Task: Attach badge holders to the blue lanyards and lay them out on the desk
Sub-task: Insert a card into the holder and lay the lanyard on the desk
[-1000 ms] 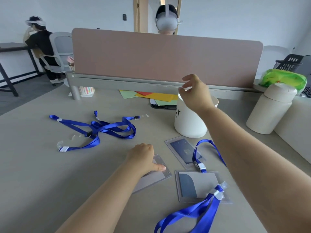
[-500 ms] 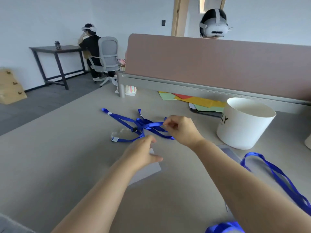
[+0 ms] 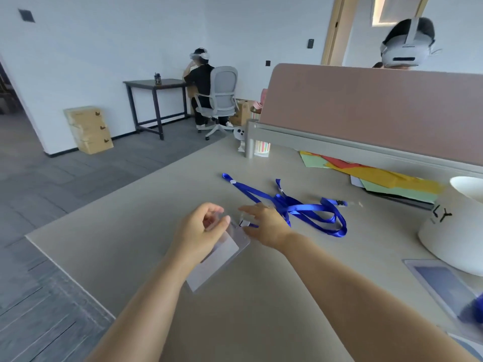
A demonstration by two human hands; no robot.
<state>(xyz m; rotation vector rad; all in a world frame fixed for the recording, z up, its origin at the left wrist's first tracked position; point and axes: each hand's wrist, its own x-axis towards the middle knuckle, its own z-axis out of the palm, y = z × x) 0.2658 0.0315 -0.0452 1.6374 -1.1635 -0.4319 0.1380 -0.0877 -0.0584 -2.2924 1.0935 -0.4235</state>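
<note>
A clear badge holder (image 3: 218,259) lies on the grey desk (image 3: 261,309) close to its left edge. My left hand (image 3: 201,228) grips its top end between thumb and curled fingers. Just to the right, my right hand (image 3: 265,223) pinches the white clip end of a blue lanyard (image 3: 308,210), right beside the holder's top. The rest of the lanyards lie tangled behind my right hand. A badge holder (image 3: 444,283) with a dark card lies at the right edge, a blurred blue strap on it.
A white bucket (image 3: 460,231) stands at the right. Coloured paper sheets (image 3: 379,178) lie under the pink divider (image 3: 379,100). A striped cup (image 3: 262,147) stands by the divider post. One person sits behind the divider, another at a far table.
My right hand came down from the bucket to the lanyards and took a clip end. My left hand curled round the holder's top. The view swung to the left.
</note>
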